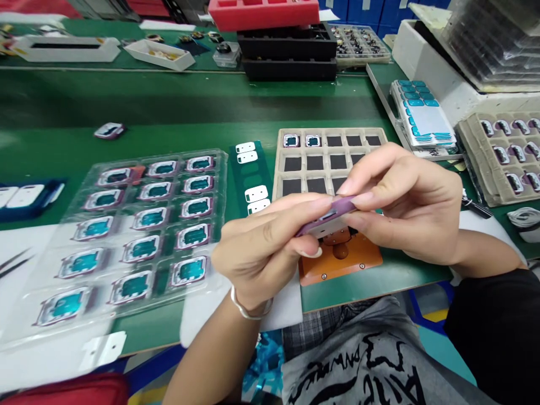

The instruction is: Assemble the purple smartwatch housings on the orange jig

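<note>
Both my hands hold one small purple watch case (327, 218), tilted edge-on, in front of my chest. My left hand (268, 242) grips its left end between fingers and thumb. At the other end, my right hand (407, 208) pinches the rim with thumb and fingertips. Below the case lies an orange fixture plate (352, 263), partly hidden by the hands. Behind my hands, a beige compartment tray (278, 163) has similar cases in two back-row cells. On the left a clear plastic tray (162, 154) carries several purple-edged cases. A teal sheet with white stickers (247, 169) lies between the trays.
One loose case (109, 130) lies at the back left. Tweezers (14, 261) rest on white paper at far left. Black trays (289, 56) under a red tray (264, 12) stand on the rear shelf. To the right are stacked sticker sheets (426, 121) and another filled tray (476, 146).
</note>
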`<state>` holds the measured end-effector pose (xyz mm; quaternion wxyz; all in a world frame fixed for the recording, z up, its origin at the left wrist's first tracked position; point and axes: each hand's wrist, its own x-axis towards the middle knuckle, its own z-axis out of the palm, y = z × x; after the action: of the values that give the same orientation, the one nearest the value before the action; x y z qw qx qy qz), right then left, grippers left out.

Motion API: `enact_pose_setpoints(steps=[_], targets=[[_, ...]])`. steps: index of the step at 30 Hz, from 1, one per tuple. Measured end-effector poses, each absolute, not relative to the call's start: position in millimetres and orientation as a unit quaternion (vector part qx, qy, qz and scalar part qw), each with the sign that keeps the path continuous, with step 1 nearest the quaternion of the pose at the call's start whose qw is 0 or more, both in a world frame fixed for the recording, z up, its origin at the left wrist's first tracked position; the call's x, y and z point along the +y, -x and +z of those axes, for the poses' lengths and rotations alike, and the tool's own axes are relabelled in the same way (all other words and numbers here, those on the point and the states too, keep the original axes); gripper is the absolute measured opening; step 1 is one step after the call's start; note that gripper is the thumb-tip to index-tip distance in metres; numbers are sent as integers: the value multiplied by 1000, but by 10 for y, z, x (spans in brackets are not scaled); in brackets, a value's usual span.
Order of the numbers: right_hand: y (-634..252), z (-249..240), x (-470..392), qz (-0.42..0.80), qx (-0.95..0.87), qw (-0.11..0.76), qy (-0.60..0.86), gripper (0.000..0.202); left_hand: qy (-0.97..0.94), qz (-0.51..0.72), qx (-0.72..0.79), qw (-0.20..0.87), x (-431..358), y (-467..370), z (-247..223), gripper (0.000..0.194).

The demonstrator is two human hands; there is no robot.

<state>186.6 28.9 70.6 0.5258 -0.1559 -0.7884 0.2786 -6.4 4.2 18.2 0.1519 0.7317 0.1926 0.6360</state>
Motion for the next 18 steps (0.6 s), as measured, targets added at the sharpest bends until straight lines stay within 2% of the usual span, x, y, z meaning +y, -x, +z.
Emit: enact_pose_setpoints(steps=[5,18], targets=[[-1849,700,318,264,-791,539,120,9,-740,633,200,108,54,83,170,39],[-1852,688,302,278,-792,527,134,13,-723,646,174,171,33,51,194,37]])
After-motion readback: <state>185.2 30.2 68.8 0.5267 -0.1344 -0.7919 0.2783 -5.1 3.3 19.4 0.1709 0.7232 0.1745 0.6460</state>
